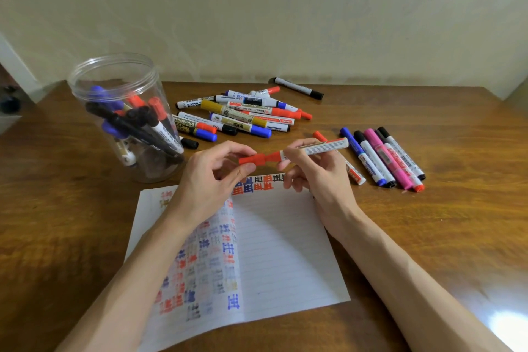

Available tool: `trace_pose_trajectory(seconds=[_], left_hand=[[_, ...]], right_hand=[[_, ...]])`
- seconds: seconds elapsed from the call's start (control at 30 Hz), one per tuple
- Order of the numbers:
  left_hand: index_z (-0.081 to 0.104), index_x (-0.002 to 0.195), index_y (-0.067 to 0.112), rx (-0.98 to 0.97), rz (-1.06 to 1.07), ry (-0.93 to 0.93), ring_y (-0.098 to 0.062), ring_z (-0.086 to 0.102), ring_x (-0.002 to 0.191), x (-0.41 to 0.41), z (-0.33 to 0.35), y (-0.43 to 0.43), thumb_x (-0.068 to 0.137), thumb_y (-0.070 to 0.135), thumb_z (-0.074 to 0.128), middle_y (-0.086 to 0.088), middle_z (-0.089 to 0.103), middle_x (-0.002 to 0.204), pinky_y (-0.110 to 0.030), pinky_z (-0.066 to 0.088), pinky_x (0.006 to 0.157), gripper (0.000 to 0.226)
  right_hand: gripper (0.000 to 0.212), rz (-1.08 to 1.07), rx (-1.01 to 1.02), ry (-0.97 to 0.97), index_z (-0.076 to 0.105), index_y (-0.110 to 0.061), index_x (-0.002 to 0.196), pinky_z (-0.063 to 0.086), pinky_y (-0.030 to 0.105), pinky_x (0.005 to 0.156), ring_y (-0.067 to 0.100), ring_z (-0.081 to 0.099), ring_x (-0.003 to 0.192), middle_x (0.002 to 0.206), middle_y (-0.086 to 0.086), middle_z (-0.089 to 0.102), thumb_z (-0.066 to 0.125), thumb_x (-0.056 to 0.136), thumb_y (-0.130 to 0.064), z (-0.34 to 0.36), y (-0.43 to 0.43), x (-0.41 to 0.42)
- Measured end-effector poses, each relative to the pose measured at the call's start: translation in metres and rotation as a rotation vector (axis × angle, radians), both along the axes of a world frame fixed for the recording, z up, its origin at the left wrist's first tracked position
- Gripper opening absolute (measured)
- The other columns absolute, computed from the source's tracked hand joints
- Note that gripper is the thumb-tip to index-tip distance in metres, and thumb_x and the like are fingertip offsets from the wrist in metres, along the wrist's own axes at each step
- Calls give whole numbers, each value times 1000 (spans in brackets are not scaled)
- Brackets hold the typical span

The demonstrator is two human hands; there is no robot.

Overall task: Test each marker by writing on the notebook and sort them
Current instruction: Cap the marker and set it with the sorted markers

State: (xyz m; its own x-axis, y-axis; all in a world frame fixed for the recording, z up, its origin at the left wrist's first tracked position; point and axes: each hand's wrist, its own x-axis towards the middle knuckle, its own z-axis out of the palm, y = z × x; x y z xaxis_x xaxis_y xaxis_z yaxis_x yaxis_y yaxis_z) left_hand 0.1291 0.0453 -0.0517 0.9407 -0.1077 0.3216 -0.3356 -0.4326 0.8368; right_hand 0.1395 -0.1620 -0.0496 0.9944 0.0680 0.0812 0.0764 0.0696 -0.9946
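The red marker [314,148] is held almost level above the open notebook [285,251]; other markers lie in a pile [243,114] and a row [383,157].

Little print is legible to me from here. At twelve o'clock from the notebook [285,251], a white marker [192,102] in the loose pile bears "MARKER" in black capitals, upside down to me. At eleven o'clock, a black-and-gold marker [185,125] reads "WHITEBOARD". A handwritten character on the notebook's left page looks like 正. Other labels are too small to read.
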Motion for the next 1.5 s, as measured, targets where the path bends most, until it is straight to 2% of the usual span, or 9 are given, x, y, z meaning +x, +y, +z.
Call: trace_pose_trajectory(seconds=[0.2,0.3,0.4,0.6,0.73,1.07,1.23,1.4,1.5], left_hand=[[71,115,22,27,7,2,4,69,99,1,-2,0,93,26,70,15,74,104,-11,55,74,22],[66,113,32,22,27,8,3,69,97,1,-1,2,95,24,68,18,72,105,-10,55,71,20],[67,115,28,9,49,18,-4,71,90,1,0,2,96,24,67,14,73,98,-15,57,70,19],[67,112,28,39,82,19,-4,71,84,2,-1,3,96,24,67,15,72,88,-11,55,71,16],[69,112,28,97,95,17,-1,70,88,0,-3,1,93,26,70,14,73,93,-10,56,71,19],[70,107,24,92,115,6,5,71,86,-5,0,-1,92,20,73,16,72,89,-7,54,72,16],[68,104,28,112,107,12,8,70,85,-5,2,-1,92,17,73,21,70,87,-2,50,68,17],[70,107,25,56,70,0,-1,73,88,-2,7,4,93,18,72,14,74,89,-10,54,75,16],[72,111,20,-67,65,-30,-9,73,94,-3,17,9,95,22,72,12,75,95,-17,57,79,16]], right_hand=[[25,96,-105,1,76,-13,106,52,30,62,20,66,70,87,8,76,79,92,-34,-1,-1,-2],[28,116,25,138,78,-13,108,50,32,65,21,65,74,92,12,75,71,98,-38,5,-7,4],[24,84,80,157,77,-9,108,52,32,66,22,67,74,94,14,77,69,99,-30,12,-15,7],[24,109,-436,-173,78,-11,109,59,21,63,15,74,72,84,2,78,78,91,-27,8,-35,10],[29,96,-577,-277,78,-10,118,57,17,62,9,73,73,87,-10,76,76,94,-26,3,-34,12],[16,55,-542,-289,76,-25,110,60,22,65,10,73,73,84,-13,75,76,94,-22,-4,-28,6],[16,55,-534,-287,77,-23,109,58,18,64,8,73,73,84,-16,74,76,93,-21,-6,-26,5],[16,76,-484,-299,74,-23,107,60,20,66,9,74,77,88,-12,75,74,92,-28,-3,-23,7],[27,100,-372,-275,76,-18,115,64,28,77,10,77,93,104,-6,78,75,91,-31,-2,-18,9]])
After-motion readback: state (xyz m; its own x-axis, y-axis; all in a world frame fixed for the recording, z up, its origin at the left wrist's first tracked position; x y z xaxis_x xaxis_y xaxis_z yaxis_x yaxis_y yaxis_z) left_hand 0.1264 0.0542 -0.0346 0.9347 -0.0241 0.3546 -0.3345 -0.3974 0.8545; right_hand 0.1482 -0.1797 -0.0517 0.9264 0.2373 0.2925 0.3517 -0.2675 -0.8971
